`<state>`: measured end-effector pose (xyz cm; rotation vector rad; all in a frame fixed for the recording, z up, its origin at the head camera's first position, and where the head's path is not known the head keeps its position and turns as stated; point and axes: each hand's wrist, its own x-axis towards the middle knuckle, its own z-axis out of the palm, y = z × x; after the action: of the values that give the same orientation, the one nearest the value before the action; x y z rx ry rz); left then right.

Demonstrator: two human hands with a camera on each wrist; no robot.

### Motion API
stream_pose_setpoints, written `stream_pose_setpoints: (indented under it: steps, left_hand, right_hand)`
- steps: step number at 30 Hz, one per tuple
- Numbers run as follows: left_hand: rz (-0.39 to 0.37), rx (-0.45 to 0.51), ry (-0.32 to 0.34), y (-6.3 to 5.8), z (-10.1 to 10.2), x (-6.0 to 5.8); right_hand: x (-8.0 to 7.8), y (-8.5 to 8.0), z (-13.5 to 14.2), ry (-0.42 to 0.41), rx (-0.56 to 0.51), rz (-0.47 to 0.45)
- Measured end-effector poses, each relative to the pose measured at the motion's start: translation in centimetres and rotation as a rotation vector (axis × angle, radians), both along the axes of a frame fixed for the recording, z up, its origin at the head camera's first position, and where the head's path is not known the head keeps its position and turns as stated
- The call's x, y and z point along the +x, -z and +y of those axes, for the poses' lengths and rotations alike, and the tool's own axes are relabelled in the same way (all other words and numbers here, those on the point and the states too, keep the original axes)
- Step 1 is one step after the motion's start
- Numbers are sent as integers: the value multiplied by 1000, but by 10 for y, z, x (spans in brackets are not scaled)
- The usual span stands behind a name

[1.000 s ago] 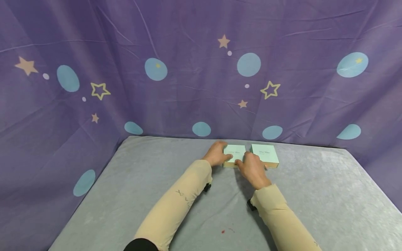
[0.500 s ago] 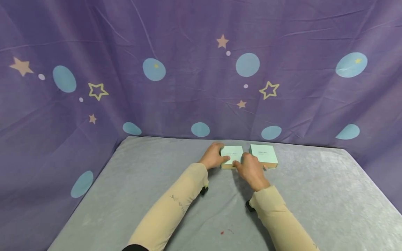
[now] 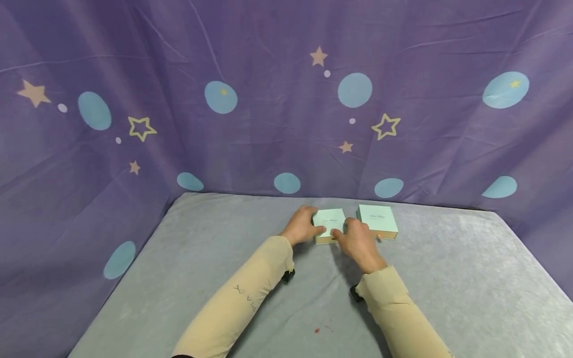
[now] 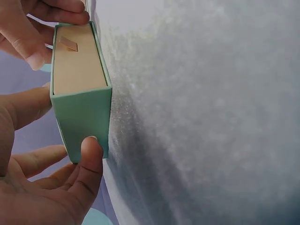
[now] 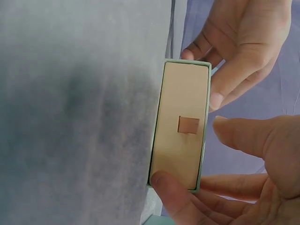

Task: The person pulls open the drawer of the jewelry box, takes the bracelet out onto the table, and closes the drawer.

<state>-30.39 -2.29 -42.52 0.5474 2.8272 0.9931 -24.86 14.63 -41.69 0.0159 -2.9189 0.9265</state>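
In the head view a small mint-green drawer box (image 3: pixel 330 219) with printed lettering lies flat near the table's far edge. My left hand (image 3: pixel 300 227) holds its left side, thumb over the top. My right hand (image 3: pixel 359 244) holds it from the right, partly covering that side. The left wrist view shows the mint side wall (image 4: pixel 84 117) with a left fingertip against it. In the right wrist view the tan drawer front (image 5: pixel 180 93) is flush in its sleeve, with a pinkish pull tab (image 5: pixel 189 125); a right finger touches its lower corner.
A second, similar mint box (image 3: pixel 377 217) lies just to the right, apart from the first, its small tab facing me. Grey cloth covers the table (image 3: pixel 456 278). A purple patterned curtain (image 3: pixel 277 139) hangs behind and at the left.
The held box has slid slightly left and towards me, turning a little, so the gap to the second box is wider. Both hands have stayed on it.
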Motion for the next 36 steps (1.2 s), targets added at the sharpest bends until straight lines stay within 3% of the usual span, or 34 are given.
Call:
stream_pose_setpoints:
  steps: [11,22,36]
  left_hand:
    - [14,38,-12,-2,-7,10]
    - [-56,54,-50,-5,-14,18]
    - [-80,61,-71,-10,-25,26]
  right_hand:
    - [3,0,-2,-16,-17,-15]
    - [6,1,-6,-26,-31,-21]
    - [8,-1,-15,-31,-12,6]
